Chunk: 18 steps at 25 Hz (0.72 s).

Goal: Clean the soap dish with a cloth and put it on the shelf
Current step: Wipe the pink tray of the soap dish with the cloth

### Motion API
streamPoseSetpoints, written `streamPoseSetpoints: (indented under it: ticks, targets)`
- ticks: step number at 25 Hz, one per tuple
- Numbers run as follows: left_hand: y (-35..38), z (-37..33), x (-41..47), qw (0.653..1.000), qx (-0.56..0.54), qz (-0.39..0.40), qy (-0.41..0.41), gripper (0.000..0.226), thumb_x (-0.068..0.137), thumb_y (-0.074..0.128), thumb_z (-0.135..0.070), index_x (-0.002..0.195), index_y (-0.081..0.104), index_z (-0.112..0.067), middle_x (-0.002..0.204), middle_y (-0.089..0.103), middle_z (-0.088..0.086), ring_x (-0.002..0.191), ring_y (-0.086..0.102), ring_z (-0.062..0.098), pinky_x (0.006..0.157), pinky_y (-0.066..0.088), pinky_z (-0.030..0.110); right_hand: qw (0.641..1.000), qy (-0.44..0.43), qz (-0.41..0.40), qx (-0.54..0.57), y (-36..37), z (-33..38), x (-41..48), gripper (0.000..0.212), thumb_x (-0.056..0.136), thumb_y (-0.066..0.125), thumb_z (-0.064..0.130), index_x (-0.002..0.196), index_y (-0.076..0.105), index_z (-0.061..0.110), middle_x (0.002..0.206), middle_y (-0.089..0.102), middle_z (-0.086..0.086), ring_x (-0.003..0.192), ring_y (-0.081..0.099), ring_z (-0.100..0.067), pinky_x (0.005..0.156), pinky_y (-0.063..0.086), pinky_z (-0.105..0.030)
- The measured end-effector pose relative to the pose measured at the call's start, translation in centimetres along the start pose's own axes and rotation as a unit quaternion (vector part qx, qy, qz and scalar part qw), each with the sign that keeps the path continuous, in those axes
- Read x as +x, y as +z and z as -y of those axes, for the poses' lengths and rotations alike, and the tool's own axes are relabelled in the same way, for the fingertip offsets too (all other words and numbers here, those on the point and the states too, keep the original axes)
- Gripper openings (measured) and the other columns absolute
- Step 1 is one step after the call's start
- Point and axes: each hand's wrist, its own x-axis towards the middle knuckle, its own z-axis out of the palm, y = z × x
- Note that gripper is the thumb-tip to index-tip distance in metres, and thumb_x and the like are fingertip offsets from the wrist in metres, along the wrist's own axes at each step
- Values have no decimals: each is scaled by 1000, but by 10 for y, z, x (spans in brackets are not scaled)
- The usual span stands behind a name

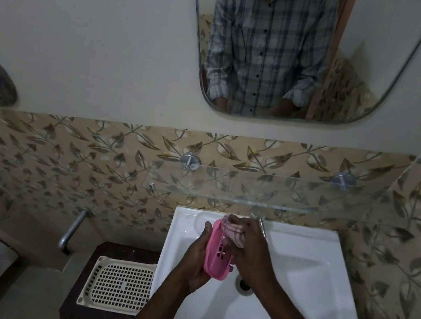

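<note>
While over the sink (296, 269), left hand (198, 256) clamps the dish (215, 259) by its long edge | right hand (247, 250) fingers closed on cloth (232, 231), rubbing inside | dish likely light, stiff, slippery; grip rims | shelf (281, 195) above, bare.

There is a single view, from a wide-angle camera worn on the person's head. It looks forward and steeply down over a white sink (310, 271) set against a leaf-patterned tiled wall (65, 164). The left hand (198, 256) and right hand (248, 253) sit close below the lens, low in the middle of the picture, with both forearms entering from the bottom edge. A glass shelf (267, 193) crosses above the sink, and a mirror (357, 58) fills the upper right, facing the camera. The wide lens bends straight edges toward the borders. No second view shares the scene.
</note>
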Motion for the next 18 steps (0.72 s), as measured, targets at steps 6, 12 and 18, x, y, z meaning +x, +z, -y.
streamPoseSetpoints:
  ticks: [6, 12, 18]
  targets:
    - [1, -12, -6, 998, -25, 10, -65, 71, 89, 48, -59, 115, 70, 2, 104, 71, 24, 93, 70, 35, 85, 56, 43, 914, -380, 82, -114, -6, -19, -18, 26, 89, 58, 12, 112, 72, 14, 114, 70, -6, 109, 55, -23, 92, 41, -36]
    - [6, -15, -11, 995, -66, 28, -73, 59, 91, 59, -47, 118, 64, 5, 100, 69, 21, 88, 68, 31, 74, 62, 41, 892, -427, 78, -127, 1, -23, -8, 25, 94, 56, 13, 116, 67, 14, 118, 69, -7, 115, 56, -25, 100, 42, -43]
    - [5, -7, -3, 999, -38, 3, 7, 57, 89, 48, -51, 111, 75, -6, 111, 71, 21, 100, 64, 31, 87, 53, 43, 948, -266, 19, -175, -9, -6, 21, 36, 74, 76, 3, 108, 74, 13, 106, 67, -9, 98, 63, -31, 78, 52, -40]
